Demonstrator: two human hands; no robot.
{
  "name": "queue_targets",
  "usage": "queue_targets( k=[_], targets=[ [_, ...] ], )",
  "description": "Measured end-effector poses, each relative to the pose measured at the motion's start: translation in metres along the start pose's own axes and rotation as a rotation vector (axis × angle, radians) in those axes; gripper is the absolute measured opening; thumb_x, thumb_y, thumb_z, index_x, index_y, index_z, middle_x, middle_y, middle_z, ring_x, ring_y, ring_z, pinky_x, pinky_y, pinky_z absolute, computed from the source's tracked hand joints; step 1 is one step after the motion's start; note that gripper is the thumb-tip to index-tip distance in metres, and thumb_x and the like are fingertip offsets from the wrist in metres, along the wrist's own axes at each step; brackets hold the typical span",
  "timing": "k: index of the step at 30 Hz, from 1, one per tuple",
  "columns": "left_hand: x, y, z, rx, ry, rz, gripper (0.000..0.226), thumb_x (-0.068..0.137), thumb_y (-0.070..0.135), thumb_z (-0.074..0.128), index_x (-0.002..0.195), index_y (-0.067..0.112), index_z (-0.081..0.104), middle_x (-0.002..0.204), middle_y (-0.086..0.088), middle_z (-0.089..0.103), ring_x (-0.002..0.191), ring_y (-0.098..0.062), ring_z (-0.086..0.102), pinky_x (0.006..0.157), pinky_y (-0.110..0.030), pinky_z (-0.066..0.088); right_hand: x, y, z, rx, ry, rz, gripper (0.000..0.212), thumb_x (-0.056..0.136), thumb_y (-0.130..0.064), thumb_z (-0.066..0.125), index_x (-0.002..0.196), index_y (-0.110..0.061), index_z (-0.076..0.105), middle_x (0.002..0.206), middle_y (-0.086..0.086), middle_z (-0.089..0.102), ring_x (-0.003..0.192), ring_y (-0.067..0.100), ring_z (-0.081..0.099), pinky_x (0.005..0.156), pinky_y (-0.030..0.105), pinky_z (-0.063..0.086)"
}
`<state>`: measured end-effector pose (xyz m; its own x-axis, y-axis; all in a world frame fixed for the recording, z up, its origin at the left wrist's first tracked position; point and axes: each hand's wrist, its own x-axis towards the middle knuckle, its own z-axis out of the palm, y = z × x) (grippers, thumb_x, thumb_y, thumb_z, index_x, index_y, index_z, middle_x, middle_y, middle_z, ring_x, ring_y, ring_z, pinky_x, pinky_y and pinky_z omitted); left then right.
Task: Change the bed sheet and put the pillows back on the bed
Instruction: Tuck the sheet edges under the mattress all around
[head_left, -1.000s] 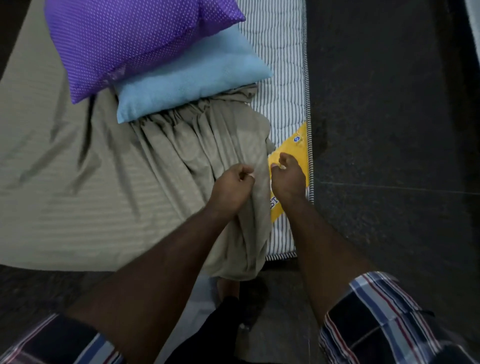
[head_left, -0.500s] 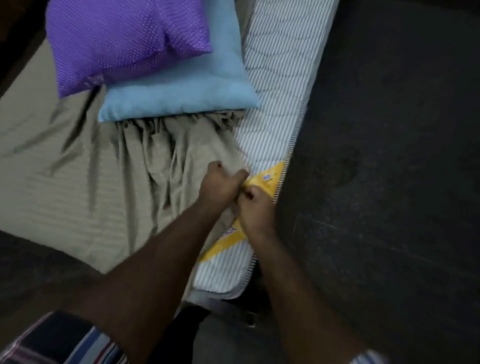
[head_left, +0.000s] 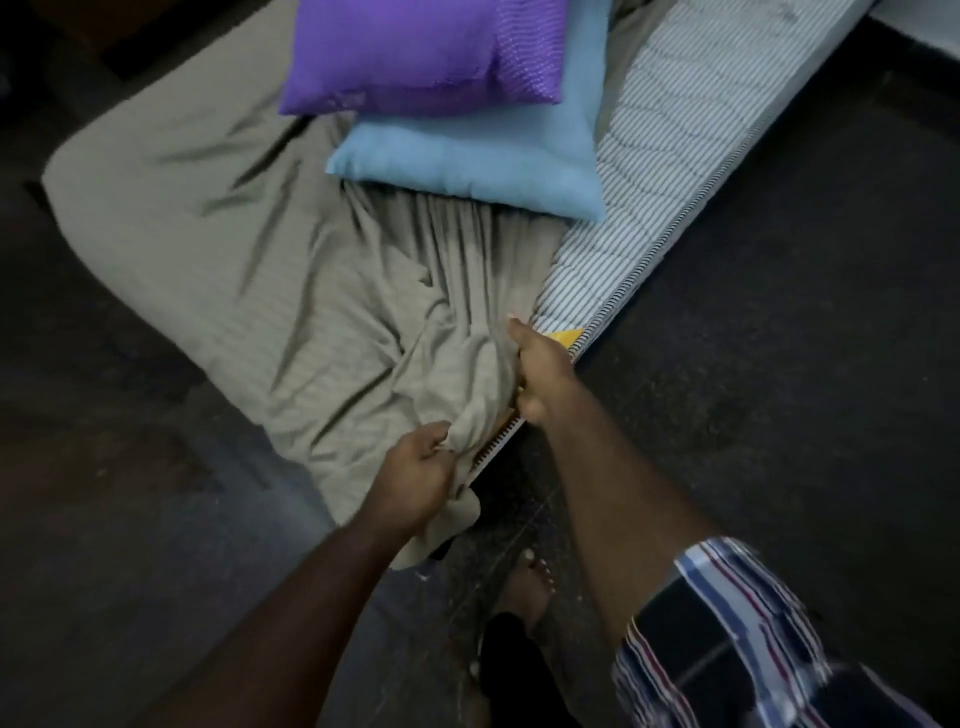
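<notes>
The hands have moved apart: the left hand (head_left: 415, 470) now bunches the bed sheet (head_left: 270, 291) low at the mattress (head_left: 670, 171) corner – the right hand (head_left: 540, 371) grips its edge higher. Two pillows – purple pillow (head_left: 415, 52) on blue pillow (head_left: 483, 156).

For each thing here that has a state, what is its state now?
Sheet: bunched at the near corner, mattress partly uncovered.
Mattress: striped top bare on the right.
Blue pillow: on the bed, under the purple one.
Purple pillow: on top.
Left hand: grips sheet.
Right hand: grips sheet edge.
</notes>
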<state>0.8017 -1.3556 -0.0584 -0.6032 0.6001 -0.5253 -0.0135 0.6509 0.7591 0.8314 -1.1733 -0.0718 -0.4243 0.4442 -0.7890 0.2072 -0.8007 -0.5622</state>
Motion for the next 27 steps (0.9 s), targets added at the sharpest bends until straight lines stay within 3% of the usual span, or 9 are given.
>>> queue_targets(
  k=[5,7,10,13,18,20,22,25,27],
  targets=[
    [-0.039,-0.019,-0.013,0.007,-0.022,0.055,0.018,0.080,0.022,0.044,0.071,0.016,0.058,0.058,0.008,0.056,0.058,-0.010,0.053,0.060,-0.030,0.041,-0.019,0.026,-0.007,0.090,0.179,-0.050,0.020,0.086,-0.012,0.065,0.102,-0.001,0.068,0.098,0.019,0.074,0.085,0.033,0.073,0.075,0.050,0.061],
    [-0.058,-0.024,-0.018,0.192,-0.027,0.095,0.018,0.090,0.024,0.046,0.075,0.018,0.054,0.065,0.008,0.060,0.064,-0.011,0.058,0.063,-0.031,0.043,-0.036,0.036,-0.021,0.090,0.323,-0.243,0.015,0.089,-0.006,0.061,0.099,0.003,0.066,0.098,0.016,0.072,0.088,0.030,0.070,0.080,0.041,0.060],
    [-0.091,-0.029,-0.014,0.512,-0.075,0.108,0.008,0.093,0.029,0.046,0.089,0.025,0.052,0.093,0.000,0.067,0.088,-0.022,0.062,0.072,-0.034,0.046,-0.082,0.058,-0.056,-0.201,0.495,-0.538,0.017,0.101,-0.014,0.052,0.099,-0.002,0.064,0.097,0.013,0.065,0.089,0.025,0.061,0.074,0.026,0.044],
    [-0.124,-0.050,0.005,0.696,-0.180,0.053,0.020,0.090,0.037,0.045,0.107,0.032,0.054,0.111,-0.001,0.066,0.104,-0.025,0.062,0.079,-0.034,0.047,-0.110,0.093,-0.098,-0.439,0.658,-0.587,0.029,0.103,-0.020,0.049,0.109,0.004,0.066,0.108,0.024,0.067,0.099,0.035,0.062,0.080,0.033,0.042],
    [-0.156,-0.128,0.034,1.003,-0.494,-0.332,0.051,0.088,0.050,0.043,0.138,0.042,0.047,0.145,-0.001,0.051,0.132,-0.028,0.051,0.108,-0.045,0.041,-0.103,0.110,-0.146,-0.569,0.660,-0.564,0.030,0.103,-0.027,0.049,0.103,-0.002,0.066,0.096,0.014,0.065,0.085,0.025,0.056,0.077,0.030,0.040],
    [-0.164,-0.144,0.039,0.967,-0.549,-0.437,0.071,0.092,0.048,0.053,0.156,0.032,0.027,0.156,-0.008,0.037,0.140,-0.031,0.041,0.113,-0.042,0.036,-0.085,0.113,-0.161,-0.555,0.635,-0.491,0.023,0.098,-0.036,0.050,0.098,-0.017,0.064,0.088,0.004,0.064,0.079,0.027,0.061,0.078,0.044,0.055],
    [-0.162,-0.144,0.044,0.838,-0.462,-0.445,0.082,0.092,0.050,0.060,0.159,0.023,0.020,0.159,-0.011,0.033,0.142,-0.030,0.038,0.113,-0.034,0.036,-0.075,0.120,-0.173,-0.583,0.594,-0.337,0.010,0.091,-0.031,0.055,0.099,-0.027,0.060,0.092,0.005,0.066,0.080,0.029,0.065,0.079,0.055,0.059],
    [-0.144,-0.118,0.055,0.525,-0.150,-0.383,0.060,0.094,0.037,0.061,0.148,0.016,0.044,0.147,-0.010,0.052,0.133,-0.026,0.051,0.102,-0.024,0.041,-0.085,0.122,-0.163,-0.652,0.461,-0.201,0.044,0.092,-0.020,0.066,0.133,-0.017,0.051,0.120,0.009,0.063,0.106,0.031,0.062,0.096,0.049,0.052],
    [-0.128,-0.091,0.060,0.351,0.008,-0.302,0.037,0.097,0.027,0.059,0.131,0.012,0.058,0.123,-0.004,0.065,0.114,-0.024,0.062,0.080,-0.016,0.042,-0.089,0.119,-0.151,-0.628,0.358,-0.168,0.056,0.094,-0.020,0.067,0.144,-0.015,0.043,0.123,0.004,0.059,0.115,0.030,0.059,0.101,0.051,0.050]
  ],
)
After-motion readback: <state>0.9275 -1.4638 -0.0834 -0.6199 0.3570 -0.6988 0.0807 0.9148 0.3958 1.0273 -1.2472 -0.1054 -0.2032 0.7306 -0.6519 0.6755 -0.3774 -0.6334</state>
